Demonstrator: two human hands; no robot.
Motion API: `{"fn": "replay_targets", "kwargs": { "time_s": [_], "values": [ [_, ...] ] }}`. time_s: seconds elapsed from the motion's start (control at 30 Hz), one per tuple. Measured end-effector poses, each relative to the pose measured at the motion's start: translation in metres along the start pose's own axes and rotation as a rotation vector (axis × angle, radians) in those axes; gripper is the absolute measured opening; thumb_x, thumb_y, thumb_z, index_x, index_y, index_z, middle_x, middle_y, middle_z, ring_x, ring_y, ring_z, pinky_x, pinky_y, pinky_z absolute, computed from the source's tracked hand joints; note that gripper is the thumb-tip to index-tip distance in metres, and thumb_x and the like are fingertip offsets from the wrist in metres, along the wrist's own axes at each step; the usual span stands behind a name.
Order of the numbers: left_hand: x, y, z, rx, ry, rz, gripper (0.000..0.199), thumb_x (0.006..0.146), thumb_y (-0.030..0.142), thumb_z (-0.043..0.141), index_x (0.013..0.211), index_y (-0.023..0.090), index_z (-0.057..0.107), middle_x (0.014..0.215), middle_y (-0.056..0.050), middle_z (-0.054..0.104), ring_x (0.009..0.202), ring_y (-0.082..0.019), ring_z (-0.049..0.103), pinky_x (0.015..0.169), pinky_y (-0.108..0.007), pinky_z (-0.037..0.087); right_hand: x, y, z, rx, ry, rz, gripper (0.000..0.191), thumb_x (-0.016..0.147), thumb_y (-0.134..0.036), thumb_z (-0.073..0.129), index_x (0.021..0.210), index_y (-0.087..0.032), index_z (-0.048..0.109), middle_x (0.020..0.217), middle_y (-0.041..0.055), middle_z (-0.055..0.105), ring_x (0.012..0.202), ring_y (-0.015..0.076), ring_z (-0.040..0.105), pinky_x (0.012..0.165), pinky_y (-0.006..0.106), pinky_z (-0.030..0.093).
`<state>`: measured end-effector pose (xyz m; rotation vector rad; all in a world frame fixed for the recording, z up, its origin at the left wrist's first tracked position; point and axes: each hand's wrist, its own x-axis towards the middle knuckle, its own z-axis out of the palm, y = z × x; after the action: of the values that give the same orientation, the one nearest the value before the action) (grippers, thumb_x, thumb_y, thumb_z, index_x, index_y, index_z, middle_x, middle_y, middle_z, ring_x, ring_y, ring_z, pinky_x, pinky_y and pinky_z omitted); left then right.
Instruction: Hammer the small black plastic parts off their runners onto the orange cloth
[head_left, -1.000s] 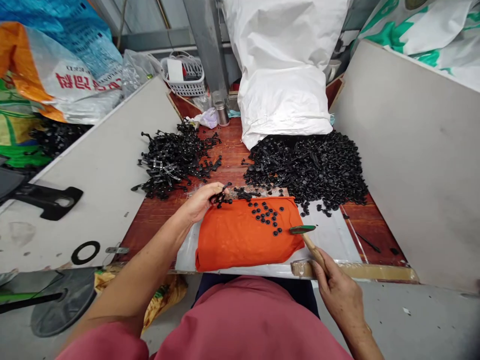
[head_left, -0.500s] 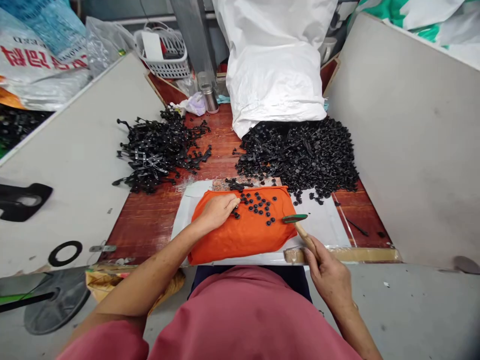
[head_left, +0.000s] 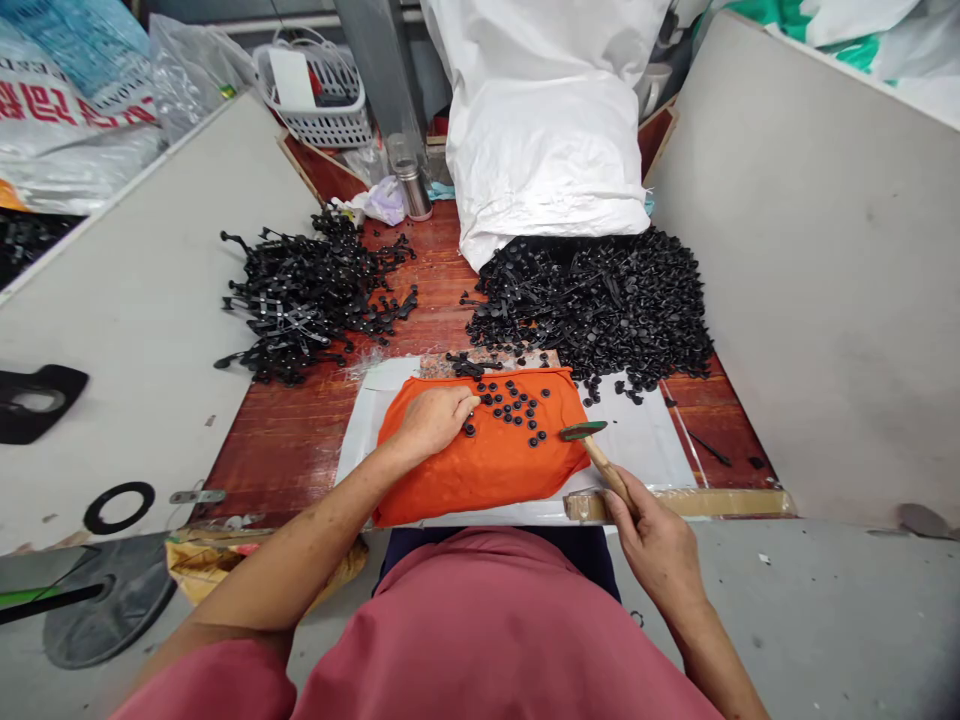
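Observation:
An orange cloth (head_left: 480, 470) lies on a white sheet at the table's front edge, with several small round black pieces (head_left: 517, 407) scattered over its upper half. My left hand (head_left: 439, 418) rests on the cloth, fingers pinched at the left side of these pieces. A black piece shows under its fingertips; most of what it grips is hidden. My right hand (head_left: 656, 530) is wrapped round the wooden handle of a hammer-like tool (head_left: 606, 470). The tool's green-edged head (head_left: 583, 431) is over the cloth's right edge.
Piles of black parts lie at the left (head_left: 300, 300) and right (head_left: 600, 310) of the red-brown table (head_left: 435, 290). A white sack (head_left: 555, 150) stands behind the right pile. A metal flask (head_left: 412, 190) and white basket (head_left: 322, 110) are at the back. Grey panels flank both sides.
The whole view has shifted slightly. My left hand still pinches at the same spot on the cloth, and my right hand holds the tool in nearly the same place.

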<state>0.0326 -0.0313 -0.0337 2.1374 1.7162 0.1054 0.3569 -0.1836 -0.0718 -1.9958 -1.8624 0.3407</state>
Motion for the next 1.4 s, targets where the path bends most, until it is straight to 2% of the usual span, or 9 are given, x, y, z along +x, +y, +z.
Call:
{"fn": "replay_targets", "kwargs": {
  "time_s": [0.1,0.23,0.37,0.47,0.6,0.77,1.03,1.27,1.4],
  "values": [
    [-0.002,0.002,0.001,0.029,0.032,0.006,0.039,0.102,0.043,0.044,0.079,0.022,0.068,0.084,-0.008,0.075,0.081,-0.024,0.066,0.068,-0.03,0.034,0.012,-0.012,-0.016,0.087,-0.071,-0.038,0.045,0.106,-0.038,0.045,0.147,-0.028,0.06,0.122,0.0052,0.078,0.093,0.0229,0.079,0.073,0.031,0.062],
    [-0.004,0.004,0.004,0.043,0.071,0.003,0.037,0.101,0.042,0.046,0.081,0.023,0.069,0.082,-0.008,0.075,0.079,-0.024,0.066,0.068,-0.03,0.035,0.038,-0.045,-0.027,0.181,-0.093,-0.203,0.047,0.107,-0.032,0.045,0.153,-0.03,0.052,0.139,0.0049,0.069,0.115,0.0217,0.073,0.092,0.031,0.06],
    [-0.004,0.006,0.004,0.029,0.076,-0.005,0.036,0.101,0.044,0.047,0.083,0.024,0.071,0.082,-0.008,0.074,0.079,-0.025,0.066,0.069,-0.031,0.036,0.06,-0.08,-0.02,0.155,-0.097,-0.316,0.049,0.109,-0.029,0.041,0.157,-0.03,0.047,0.127,0.0053,0.075,0.1,0.0188,0.076,0.085,0.028,0.06],
    [-0.004,0.007,0.004,0.039,0.073,-0.005,0.036,0.101,0.045,0.048,0.085,0.023,0.072,0.084,-0.01,0.075,0.083,-0.027,0.067,0.07,-0.032,0.037,0.066,-0.092,-0.009,0.027,-0.095,-0.33,0.051,0.109,-0.029,0.039,0.16,-0.028,0.043,0.109,0.007,0.078,0.084,0.0188,0.076,0.077,0.028,0.059],
    [-0.003,0.005,0.004,0.046,0.06,-0.016,0.036,0.101,0.043,0.046,0.088,0.022,0.073,0.085,-0.01,0.075,0.083,-0.027,0.067,0.068,-0.033,0.035,0.066,-0.094,-0.001,-0.199,-0.202,-0.338,0.049,0.107,-0.027,0.044,0.156,-0.03,0.05,0.088,0.0041,0.076,0.063,0.0187,0.071,0.06,0.027,0.055],
    [-0.002,0.001,0.007,0.003,0.058,0.002,0.038,0.101,0.046,0.046,0.083,0.024,0.07,0.081,-0.008,0.075,0.08,-0.025,0.066,0.065,-0.032,0.032,0.069,-0.093,-0.008,0.038,-0.018,-0.327,0.049,0.11,-0.031,0.037,0.159,-0.026,0.045,0.109,0.0085,0.078,0.086,0.0184,0.074,0.081,0.028,0.059],
    [-0.002,0.0,0.008,0.001,0.054,-0.026,0.042,0.101,0.048,0.043,0.075,0.024,0.065,0.078,-0.008,0.075,0.074,-0.024,0.065,0.062,-0.032,0.026,0.079,-0.088,-0.006,0.113,-0.098,-0.29,0.049,0.108,-0.03,0.041,0.157,-0.031,0.047,0.122,0.0059,0.076,0.091,0.0193,0.075,0.08,0.03,0.061],
    [-0.002,0.002,0.007,-0.005,0.062,-0.035,0.04,0.1,0.047,0.045,0.076,0.024,0.067,0.077,-0.008,0.074,0.073,-0.024,0.064,0.063,-0.032,0.026,0.075,-0.092,-0.009,0.063,-0.049,-0.325,0.049,0.11,-0.032,0.037,0.158,-0.028,0.046,0.116,0.007,0.077,0.086,0.0176,0.074,0.078,0.027,0.058],
    [-0.002,0.001,0.008,-0.007,0.061,-0.039,0.041,0.1,0.048,0.044,0.077,0.024,0.069,0.08,-0.009,0.076,0.075,-0.025,0.065,0.063,-0.033,0.028,0.077,-0.095,-0.004,-0.143,-0.103,-0.351,0.05,0.109,-0.03,0.04,0.158,-0.029,0.046,0.095,0.006,0.076,0.069,0.0174,0.07,0.061,0.025,0.053]
  ]
}}
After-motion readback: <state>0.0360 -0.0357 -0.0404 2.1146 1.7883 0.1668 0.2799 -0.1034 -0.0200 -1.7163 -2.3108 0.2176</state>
